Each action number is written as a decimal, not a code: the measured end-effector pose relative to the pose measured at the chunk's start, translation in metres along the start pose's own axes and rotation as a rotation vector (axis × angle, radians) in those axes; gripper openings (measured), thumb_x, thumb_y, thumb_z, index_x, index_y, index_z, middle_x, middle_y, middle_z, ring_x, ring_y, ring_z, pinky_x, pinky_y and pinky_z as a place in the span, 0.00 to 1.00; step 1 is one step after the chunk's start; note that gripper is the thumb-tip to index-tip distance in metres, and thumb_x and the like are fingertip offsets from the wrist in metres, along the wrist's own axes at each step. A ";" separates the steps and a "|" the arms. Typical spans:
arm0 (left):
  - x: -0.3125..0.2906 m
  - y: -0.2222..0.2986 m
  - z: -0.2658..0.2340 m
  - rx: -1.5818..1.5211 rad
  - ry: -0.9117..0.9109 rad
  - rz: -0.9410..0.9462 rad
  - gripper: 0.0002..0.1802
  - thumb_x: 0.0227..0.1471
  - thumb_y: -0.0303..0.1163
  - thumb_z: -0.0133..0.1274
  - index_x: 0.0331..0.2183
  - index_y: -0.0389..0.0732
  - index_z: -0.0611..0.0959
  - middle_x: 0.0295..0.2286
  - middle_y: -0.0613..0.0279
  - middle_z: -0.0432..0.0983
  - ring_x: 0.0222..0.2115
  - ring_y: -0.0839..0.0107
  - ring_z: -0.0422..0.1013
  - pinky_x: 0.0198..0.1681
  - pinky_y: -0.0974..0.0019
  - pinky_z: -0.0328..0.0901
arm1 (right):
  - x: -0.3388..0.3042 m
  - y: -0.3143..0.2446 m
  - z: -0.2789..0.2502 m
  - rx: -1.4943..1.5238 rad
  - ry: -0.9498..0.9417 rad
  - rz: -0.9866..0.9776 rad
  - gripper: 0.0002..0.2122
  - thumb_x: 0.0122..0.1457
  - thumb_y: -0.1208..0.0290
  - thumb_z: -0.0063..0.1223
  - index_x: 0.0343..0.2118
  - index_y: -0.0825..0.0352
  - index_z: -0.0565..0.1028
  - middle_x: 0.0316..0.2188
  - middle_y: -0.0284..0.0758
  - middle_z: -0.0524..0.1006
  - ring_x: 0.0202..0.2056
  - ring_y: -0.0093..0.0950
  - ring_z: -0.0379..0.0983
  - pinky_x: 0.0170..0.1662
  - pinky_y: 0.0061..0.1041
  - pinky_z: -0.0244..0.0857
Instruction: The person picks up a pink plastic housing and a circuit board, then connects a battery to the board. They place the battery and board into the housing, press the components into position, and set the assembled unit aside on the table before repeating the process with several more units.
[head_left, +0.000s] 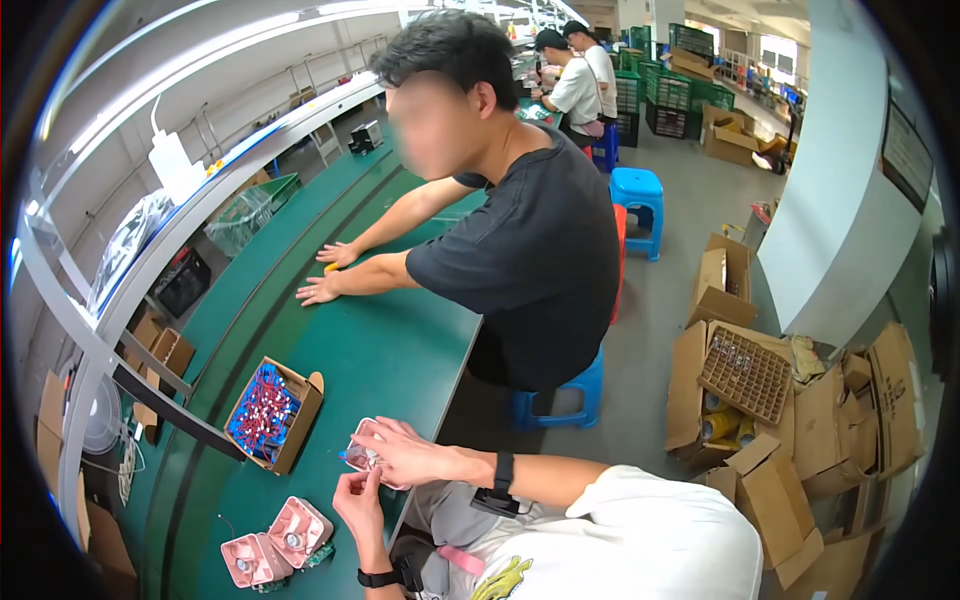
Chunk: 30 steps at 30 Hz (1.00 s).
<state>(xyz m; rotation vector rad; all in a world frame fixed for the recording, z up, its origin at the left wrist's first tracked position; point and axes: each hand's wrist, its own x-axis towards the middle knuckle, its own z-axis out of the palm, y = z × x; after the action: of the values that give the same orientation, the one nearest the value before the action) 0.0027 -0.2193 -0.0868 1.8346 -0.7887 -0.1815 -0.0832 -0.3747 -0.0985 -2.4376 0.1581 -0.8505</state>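
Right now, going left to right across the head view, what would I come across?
Open brown cardboard box of blue parts with red wires, hand-held pink plastic casing, unoccupied bright blue plastic stool, brown cardboard tray with square cells, dark-framed rectangular panel.

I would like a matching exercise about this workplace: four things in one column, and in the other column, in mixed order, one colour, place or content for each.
Column one
1. Tabletop
2. One small pink case
3. Small cardboard box
4. Brown grid tray

Column two
A. Filled with blue and red wired parts
B. On an open carton at the right
C. Green
D. At the left hand and right hand

Right pairs: 1-C, 2-D, 3-A, 4-B
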 end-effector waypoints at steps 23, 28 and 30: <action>-0.123 -0.019 -0.114 0.285 0.699 -0.157 0.11 0.60 0.23 0.61 0.45 0.36 0.84 0.40 0.57 0.78 0.35 0.69 0.77 0.32 0.68 0.71 | 0.127 0.141 0.002 -0.346 -0.110 0.082 0.41 0.45 0.66 0.70 0.65 0.61 0.64 0.67 0.49 0.62 0.66 0.53 0.59 0.63 0.59 0.59; -0.107 -0.059 -0.136 0.278 0.844 -0.379 0.18 0.60 0.28 0.63 0.51 0.35 0.79 0.43 0.57 0.77 0.36 0.70 0.78 0.30 0.70 0.71 | 0.130 0.053 -0.017 -0.331 -0.019 -0.207 0.32 0.49 0.76 0.66 0.61 0.61 0.72 0.61 0.46 0.71 0.61 0.51 0.67 0.62 0.49 0.65; -0.097 -0.066 -0.126 0.004 0.819 -0.488 0.20 0.60 0.30 0.63 0.52 0.34 0.78 0.42 0.56 0.78 0.33 0.70 0.78 0.32 0.69 0.72 | 0.114 -0.009 -0.015 -0.091 -0.176 -0.365 0.28 0.52 0.80 0.63 0.59 0.61 0.75 0.57 0.43 0.75 0.61 0.47 0.68 0.61 0.46 0.66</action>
<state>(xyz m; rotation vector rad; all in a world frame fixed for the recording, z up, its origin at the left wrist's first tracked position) 0.0161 -0.0503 -0.1172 1.8491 0.2293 0.2577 -0.0024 -0.4064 -0.0221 -2.6561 -0.3295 -0.7853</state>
